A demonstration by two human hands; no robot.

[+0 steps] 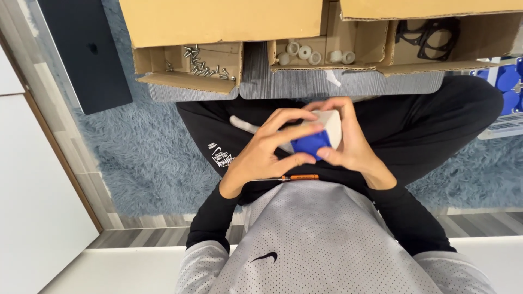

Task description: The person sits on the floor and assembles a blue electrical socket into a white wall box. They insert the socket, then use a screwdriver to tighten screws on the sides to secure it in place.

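Both my hands meet over my lap around one small part (321, 136), a white block with a blue piece on its near side. My left hand (260, 155) grips it from the left, fingers spread over the top and thumb under the blue piece. From the right, my right hand (351, 144) wraps around the white body, its thumb against the blue piece. Under my hands a thin screwdriver (297, 177) with an orange handle lies across my black-clad lap.
Three open cardboard boxes stand ahead on a grey mat: one with several screws (204, 68), one with white round parts (313, 54), one with black frame pieces (430, 35). A dark flat panel (87, 51) lies on the blue shaggy rug (147, 152). Blue parts (509, 79) sit far right.
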